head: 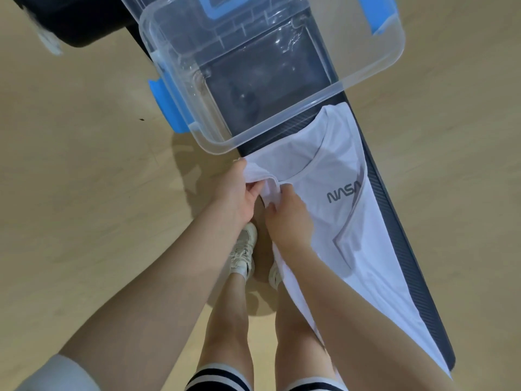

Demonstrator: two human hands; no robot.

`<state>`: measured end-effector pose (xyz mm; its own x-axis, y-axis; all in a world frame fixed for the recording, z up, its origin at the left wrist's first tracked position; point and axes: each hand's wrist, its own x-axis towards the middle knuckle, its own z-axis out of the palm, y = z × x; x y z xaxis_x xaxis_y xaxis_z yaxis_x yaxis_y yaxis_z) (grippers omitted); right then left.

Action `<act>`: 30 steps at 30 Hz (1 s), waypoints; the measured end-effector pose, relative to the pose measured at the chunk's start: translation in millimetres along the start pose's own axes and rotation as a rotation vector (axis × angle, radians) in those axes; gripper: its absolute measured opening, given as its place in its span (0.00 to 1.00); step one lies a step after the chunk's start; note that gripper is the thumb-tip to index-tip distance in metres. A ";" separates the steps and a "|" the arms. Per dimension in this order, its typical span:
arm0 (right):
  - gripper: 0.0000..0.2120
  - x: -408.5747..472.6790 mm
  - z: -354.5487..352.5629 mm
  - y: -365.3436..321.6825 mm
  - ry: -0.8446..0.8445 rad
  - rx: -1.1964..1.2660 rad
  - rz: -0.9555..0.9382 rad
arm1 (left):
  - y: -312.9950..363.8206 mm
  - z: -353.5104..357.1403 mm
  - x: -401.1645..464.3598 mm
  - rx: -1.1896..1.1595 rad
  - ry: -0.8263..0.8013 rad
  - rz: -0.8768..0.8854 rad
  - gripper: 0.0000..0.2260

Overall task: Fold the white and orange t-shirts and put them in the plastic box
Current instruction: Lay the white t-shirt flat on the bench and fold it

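A white t-shirt (332,210) with a grey NASA print lies along a narrow dark table (386,198), its near edge hanging over the side. My left hand (239,190) pinches the shirt's sleeve edge close to the box. Beside it, my right hand (287,215) grips the same bunched edge of cloth. A clear plastic box (366,77) with blue latches stands open on the table just beyond the shirt's collar. No orange t-shirt is in view.
A light wooden floor (84,165) surrounds the table. My legs and white shoes (244,249) stand right against the table's side, under the hands. A dark object (81,26) sits at the top left next to the box.
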<state>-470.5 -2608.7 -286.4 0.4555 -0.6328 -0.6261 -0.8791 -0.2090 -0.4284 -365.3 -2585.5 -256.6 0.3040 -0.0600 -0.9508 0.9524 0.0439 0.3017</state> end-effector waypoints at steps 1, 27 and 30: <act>0.12 6.8 -7.8 5.4 -0.029 0.054 0.034 | -2.5 4.1 3.5 -0.002 -0.001 -0.002 0.08; 0.19 65.4 -79.9 -6.0 -0.043 -0.376 -0.224 | -7.0 1.6 24.8 0.727 0.109 0.443 0.05; 0.14 48.1 -64.6 -4.6 -0.039 -0.446 -0.436 | -3.9 -3.8 28.4 0.599 0.069 0.379 0.09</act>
<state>-453.6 -2686.3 -272.5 0.7828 -0.3936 -0.4819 -0.5815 -0.7383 -0.3416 -360.4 -2583.6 -285.0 0.6332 -0.0848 -0.7693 0.6369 -0.5077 0.5802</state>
